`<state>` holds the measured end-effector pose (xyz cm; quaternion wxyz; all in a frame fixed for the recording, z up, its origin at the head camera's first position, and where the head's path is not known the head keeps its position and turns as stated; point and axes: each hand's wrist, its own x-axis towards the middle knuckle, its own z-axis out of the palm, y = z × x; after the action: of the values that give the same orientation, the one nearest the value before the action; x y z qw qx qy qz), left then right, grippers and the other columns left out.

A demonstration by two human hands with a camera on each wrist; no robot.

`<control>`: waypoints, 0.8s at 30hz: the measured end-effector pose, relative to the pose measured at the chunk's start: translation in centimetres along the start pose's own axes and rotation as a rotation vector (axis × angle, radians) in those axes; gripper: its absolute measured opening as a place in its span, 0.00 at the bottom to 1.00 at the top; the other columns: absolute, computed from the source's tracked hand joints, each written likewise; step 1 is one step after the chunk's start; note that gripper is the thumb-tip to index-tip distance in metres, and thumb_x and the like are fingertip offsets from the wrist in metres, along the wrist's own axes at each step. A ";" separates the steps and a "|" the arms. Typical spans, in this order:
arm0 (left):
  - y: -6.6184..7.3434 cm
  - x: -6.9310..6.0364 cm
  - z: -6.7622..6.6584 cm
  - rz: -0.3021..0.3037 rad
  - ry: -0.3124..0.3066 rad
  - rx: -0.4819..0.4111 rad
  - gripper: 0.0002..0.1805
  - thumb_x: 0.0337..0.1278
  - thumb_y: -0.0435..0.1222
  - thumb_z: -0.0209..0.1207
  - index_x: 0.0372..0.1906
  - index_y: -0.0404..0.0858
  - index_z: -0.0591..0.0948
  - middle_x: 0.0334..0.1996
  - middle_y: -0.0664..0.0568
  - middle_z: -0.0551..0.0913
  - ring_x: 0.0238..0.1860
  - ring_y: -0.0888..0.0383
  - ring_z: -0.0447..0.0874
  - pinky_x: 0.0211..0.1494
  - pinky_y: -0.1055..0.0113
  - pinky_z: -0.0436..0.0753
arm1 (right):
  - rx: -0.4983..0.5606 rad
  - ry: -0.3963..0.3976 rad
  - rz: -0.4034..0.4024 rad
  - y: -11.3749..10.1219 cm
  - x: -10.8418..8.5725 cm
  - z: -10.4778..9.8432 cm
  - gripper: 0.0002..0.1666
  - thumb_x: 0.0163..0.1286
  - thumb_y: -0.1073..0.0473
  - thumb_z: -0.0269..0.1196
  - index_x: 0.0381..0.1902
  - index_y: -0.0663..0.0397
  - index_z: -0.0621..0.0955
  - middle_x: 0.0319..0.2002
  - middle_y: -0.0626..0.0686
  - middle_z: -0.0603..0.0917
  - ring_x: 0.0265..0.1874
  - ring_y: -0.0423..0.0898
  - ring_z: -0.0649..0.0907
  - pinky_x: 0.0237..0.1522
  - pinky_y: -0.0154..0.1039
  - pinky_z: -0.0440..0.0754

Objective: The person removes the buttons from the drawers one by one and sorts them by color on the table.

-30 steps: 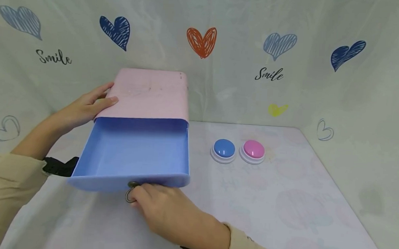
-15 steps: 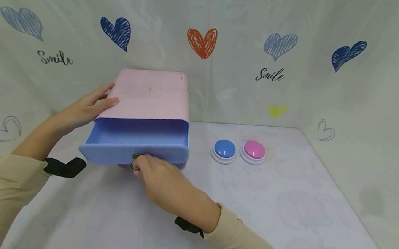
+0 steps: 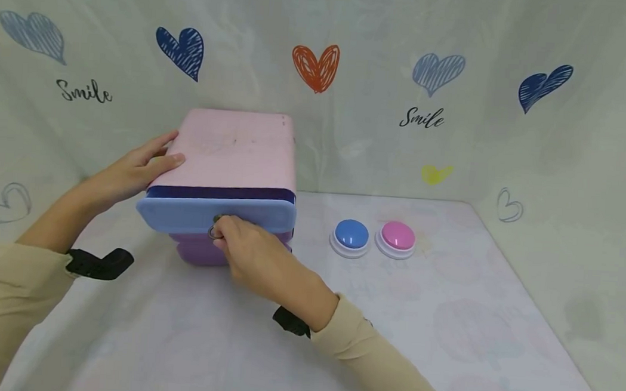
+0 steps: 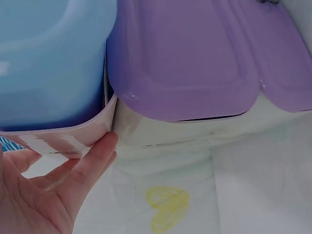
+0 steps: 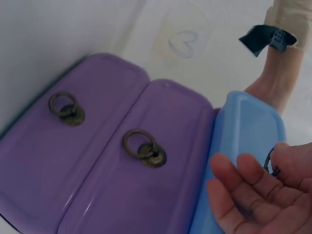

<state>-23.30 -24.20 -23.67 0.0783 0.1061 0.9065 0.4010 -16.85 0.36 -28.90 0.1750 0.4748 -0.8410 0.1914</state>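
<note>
A small drawer cabinet with a pink top (image 3: 230, 148) stands at the back left of the table. Its top drawer, light blue (image 3: 174, 211), sticks out by a narrow gap. My right hand (image 3: 258, 258) pinches the metal ring pull (image 3: 212, 233) on that drawer's front. In the right wrist view, the thumb side holds the ring while the other fingers curl near the blue front. My left hand (image 3: 123, 178) rests against the cabinet's left side, thumb on the top edge and fingers extended. Two purple drawers (image 5: 161, 112) with ring pulls lie below the blue one.
To the cabinet's right, a blue push button (image 3: 351, 234) and a pink push button (image 3: 398, 235) sit side by side on white bases. The white table (image 3: 417, 333) meets a curtain (image 3: 359, 144) printed with hearts behind the cabinet.
The blue drawer has slid back into the cabinet from far out to almost in, my right hand moving with its ring pull. The left hand has stayed in place.
</note>
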 end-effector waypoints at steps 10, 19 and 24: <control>0.0 -0.1 -0.1 -0.014 -0.002 0.001 0.39 0.67 0.53 0.40 0.73 0.55 0.32 0.72 0.33 0.39 0.65 0.26 0.53 0.59 0.27 0.54 | 0.006 0.030 -0.008 1.5 1.2 0.5 0.06 0.72 0.64 0.48 0.42 0.62 0.70 0.34 0.52 0.77 0.32 0.41 0.76 0.36 0.28 0.75; -0.3 -0.3 -0.1 -0.009 0.003 0.000 0.39 0.67 0.53 0.40 0.73 0.54 0.33 0.72 0.32 0.41 0.64 0.27 0.55 0.59 0.28 0.56 | -0.008 0.037 -0.019 1.9 1.7 0.8 0.06 0.72 0.64 0.48 0.41 0.62 0.71 0.32 0.51 0.76 0.30 0.41 0.75 0.34 0.28 0.74; -0.4 -0.2 -0.1 -0.008 0.004 -0.006 0.39 0.67 0.53 0.40 0.73 0.53 0.34 0.71 0.31 0.43 0.61 0.30 0.61 0.60 0.31 0.59 | -0.026 0.052 -0.021 2.0 1.7 0.8 0.06 0.72 0.64 0.49 0.40 0.62 0.71 0.32 0.51 0.76 0.29 0.41 0.76 0.33 0.29 0.74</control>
<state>-23.24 -24.60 -23.86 0.0783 0.1015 0.9059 0.4037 -19.50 -0.38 -29.09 0.2050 0.4763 -0.8335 0.1907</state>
